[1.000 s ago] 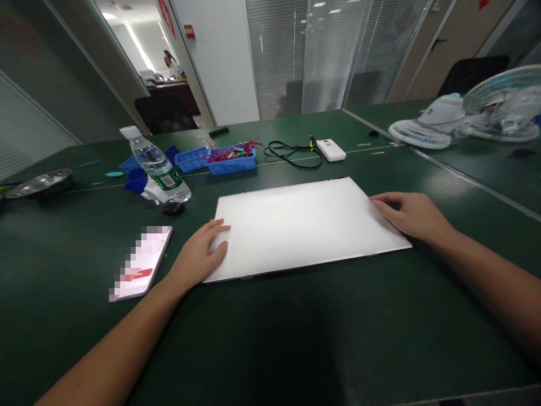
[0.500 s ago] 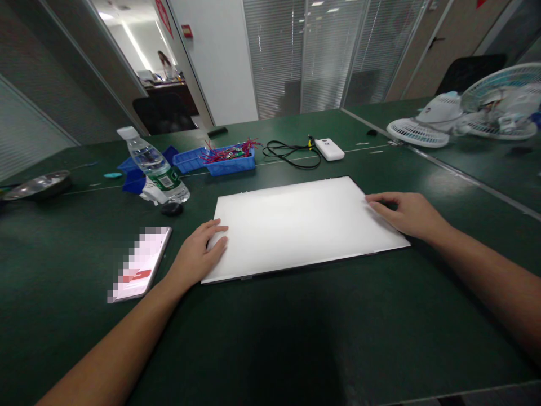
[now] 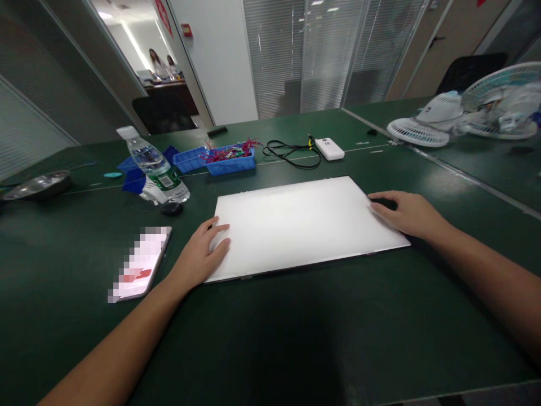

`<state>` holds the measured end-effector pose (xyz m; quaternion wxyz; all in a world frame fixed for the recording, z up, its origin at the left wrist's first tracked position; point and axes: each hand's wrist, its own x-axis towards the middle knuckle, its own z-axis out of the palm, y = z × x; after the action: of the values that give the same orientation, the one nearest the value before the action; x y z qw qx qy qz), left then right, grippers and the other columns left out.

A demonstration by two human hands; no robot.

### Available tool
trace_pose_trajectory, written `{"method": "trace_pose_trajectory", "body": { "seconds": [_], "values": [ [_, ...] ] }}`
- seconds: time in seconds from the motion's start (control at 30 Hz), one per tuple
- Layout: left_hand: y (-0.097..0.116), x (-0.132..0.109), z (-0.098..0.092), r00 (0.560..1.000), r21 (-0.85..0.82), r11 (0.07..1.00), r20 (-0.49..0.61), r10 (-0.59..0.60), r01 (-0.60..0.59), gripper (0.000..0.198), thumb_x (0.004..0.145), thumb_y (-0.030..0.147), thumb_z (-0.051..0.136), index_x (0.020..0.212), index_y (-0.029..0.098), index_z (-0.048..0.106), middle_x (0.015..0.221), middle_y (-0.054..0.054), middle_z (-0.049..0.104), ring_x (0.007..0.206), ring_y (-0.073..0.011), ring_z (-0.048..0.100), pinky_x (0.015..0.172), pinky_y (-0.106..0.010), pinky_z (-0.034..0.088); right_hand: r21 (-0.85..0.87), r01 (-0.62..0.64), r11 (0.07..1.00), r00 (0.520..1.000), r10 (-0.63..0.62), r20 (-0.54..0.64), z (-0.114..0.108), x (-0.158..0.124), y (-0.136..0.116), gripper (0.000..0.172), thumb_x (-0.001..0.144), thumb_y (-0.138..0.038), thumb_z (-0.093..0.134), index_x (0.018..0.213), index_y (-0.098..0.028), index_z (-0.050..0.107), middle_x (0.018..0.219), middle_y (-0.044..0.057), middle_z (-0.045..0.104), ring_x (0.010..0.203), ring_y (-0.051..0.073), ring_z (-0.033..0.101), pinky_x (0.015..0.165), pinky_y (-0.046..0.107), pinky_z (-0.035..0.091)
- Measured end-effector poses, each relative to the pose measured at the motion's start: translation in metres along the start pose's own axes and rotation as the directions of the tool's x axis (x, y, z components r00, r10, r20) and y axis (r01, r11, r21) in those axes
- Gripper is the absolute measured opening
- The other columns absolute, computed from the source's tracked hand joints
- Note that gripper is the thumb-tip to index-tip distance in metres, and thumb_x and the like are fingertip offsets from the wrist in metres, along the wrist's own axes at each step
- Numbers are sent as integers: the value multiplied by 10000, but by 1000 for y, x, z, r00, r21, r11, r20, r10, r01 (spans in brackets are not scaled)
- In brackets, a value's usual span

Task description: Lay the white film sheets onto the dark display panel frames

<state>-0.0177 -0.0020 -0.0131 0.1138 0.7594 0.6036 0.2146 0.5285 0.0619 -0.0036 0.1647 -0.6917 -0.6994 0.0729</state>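
White panel (image 3: 296, 225) flat on green table (image 3: 380, 316), left hand (image 3: 202, 248) loosely spread on its left edge, right hand (image 3: 408, 213) at opposite edge, digits parted.

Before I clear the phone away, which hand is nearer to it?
Left. The left hand is just right of the phone; the right hand is farther right, across the white panel.

1. Panel (image 3: 296, 225): plain white, black edging (image 3: 296, 267).
2. Table (image 3: 380, 321): dark green.
3. Bottle (image 3: 149, 159), towards the table's far edge: clear, white cap (image 3: 127, 132), green label (image 3: 167, 179).
4. Tray (image 3: 232, 166), near that edge: blue; its wires (image 3: 230, 152) red.
5. Cable (image 3: 296, 148): black, yellow tie (image 3: 310, 144).
6. Phone (image 3: 146, 262): pale pink, red patch (image 3: 140, 276).
7. Mouse (image 3: 171, 209): black.
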Motion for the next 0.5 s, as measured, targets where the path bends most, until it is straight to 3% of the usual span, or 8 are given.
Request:
{"method": "trace_pose_trajectory", "body": {
  "seconds": [0.17, 0.5],
  "values": [
    [-2, -1, 2, 1000, -17, 1000, 16, 0, 0, 636, 1042, 622, 501, 1461, 179, 680, 1693, -188, 495, 1564, -379, 505, 1320, -598, 371, -23, 108, 994, 994, -108, -7, 10, 5, 9, 598, 974, -585, 594, 1423, -223, 753, 1503, 149, 686, 1375, 407, 634, 1193, 643, 483],
    [-2, -2, 5, 997, 89, 995, 59, 39, -45, 707, 1049, 635, 471, 1543, 149, 610, 1712, -227, 464, 1597, -411, 454, 1314, -629, 366, 41, 86, 995, 996, -86, -11, 14, 8, 13, 579, 973, -659, 583, 1308, -252, 823, 1510, 162, 674, 1405, 436, 610, 1205, 697, 458]
  ]
}}
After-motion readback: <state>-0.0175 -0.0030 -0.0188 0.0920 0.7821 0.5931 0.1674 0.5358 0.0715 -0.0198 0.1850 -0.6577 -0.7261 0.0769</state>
